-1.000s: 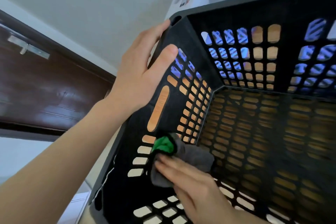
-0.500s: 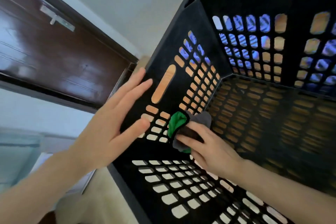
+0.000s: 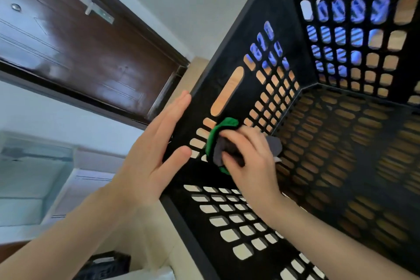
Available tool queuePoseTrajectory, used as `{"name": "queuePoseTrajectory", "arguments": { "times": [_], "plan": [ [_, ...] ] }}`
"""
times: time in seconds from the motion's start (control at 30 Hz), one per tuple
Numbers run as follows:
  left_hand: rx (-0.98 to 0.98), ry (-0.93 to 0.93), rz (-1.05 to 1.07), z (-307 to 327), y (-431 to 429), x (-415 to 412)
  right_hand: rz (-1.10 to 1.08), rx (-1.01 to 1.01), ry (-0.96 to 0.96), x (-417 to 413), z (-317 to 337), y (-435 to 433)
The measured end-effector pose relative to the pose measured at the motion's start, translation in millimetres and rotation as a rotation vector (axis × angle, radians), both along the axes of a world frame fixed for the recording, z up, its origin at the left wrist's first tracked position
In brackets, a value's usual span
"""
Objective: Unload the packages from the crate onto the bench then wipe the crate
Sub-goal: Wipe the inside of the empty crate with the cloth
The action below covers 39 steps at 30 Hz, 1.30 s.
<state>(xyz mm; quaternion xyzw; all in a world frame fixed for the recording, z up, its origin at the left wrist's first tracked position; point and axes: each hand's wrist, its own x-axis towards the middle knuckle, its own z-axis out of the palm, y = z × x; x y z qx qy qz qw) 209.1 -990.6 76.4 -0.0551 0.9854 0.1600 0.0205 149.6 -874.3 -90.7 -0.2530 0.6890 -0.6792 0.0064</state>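
"Against the crate's (image 3: 279, 7) left wall, just under the handle slot: is that where the wiping is now?"

"Yes. The right hand (image 3: 250, 161) has its fingers curled round a bunched green and grey cloth (image 3: 213, 141) and presses it to the inner face of that wall, near the corner with the near wall."

"And the left hand (image 3: 156, 150)?"

"Flat and holding nothing. Its fingers lie straight along the outside of the same wall's rim and the thumb lies across the inner face. I judge it is steadying the crate."

"Where does the crate stand?"

"On the bench (image 3: 195, 73), as far as I can tell. Pale wood shows through the holes in the floor and walls and in a strip at the crate's left side, towards the dark door (image 3: 79, 52). Which edge of the bench it sits by I cannot say."

"Are the packages out?"

"The floor of the crate is bare, so unloading looks done. Something blue and striped (image 3: 336, 36) shows through the far wall's holes, outside the crate. It may be a package, but that is a guess."

"So what is left?"

"Wiping is under way. Nothing shows whether the floor and the other walls are clean, so I would count them as still to do."
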Motion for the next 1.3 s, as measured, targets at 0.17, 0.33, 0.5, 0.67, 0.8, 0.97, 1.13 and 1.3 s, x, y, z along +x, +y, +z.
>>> {"name": "queuePoseTrajectory", "arguments": {
  "times": [0.17, 0.33, 0.5, 0.67, 0.8, 0.97, 1.13, 1.3],
  "plan": [
    [0.044, 0.024, -0.039, -1.2, -1.6, -1.8, -0.006, -0.205, 0.283, -1.8, 47.7, -14.3],
    [0.099, 0.02, -0.043, -3.2, -1.1, -2.4, 0.067, -0.023, 0.445, -8.9, -5.6, -10.8],
    [0.073, 0.024, -0.029, -4.8, 0.3, -2.1, 0.217, 0.288, 0.369, -7.9, -91.2, 10.8],
    [0.063, 0.017, -0.035, -4.4, 0.2, -3.0, 0.183, 0.054, 0.271, -4.8, -47.9, 5.2],
    [0.057, 0.026, -0.048, -4.1, -0.9, -3.2, 0.165, -0.185, 0.292, 3.8, 14.2, -6.8],
    [0.064, 0.028, -0.033, -4.7, -1.5, -2.7, 0.211, -0.038, 0.49, -2.4, -9.4, -10.8],
    [0.101, 0.029, -0.016, -5.9, 0.1, -1.6, 0.376, 0.289, 0.474, -7.5, -94.0, 11.0],
    [0.097, 0.028, -0.022, -5.6, 0.6, -1.4, 0.375, 0.1, 0.368, -3.4, -54.1, 9.6]
  ]
}}
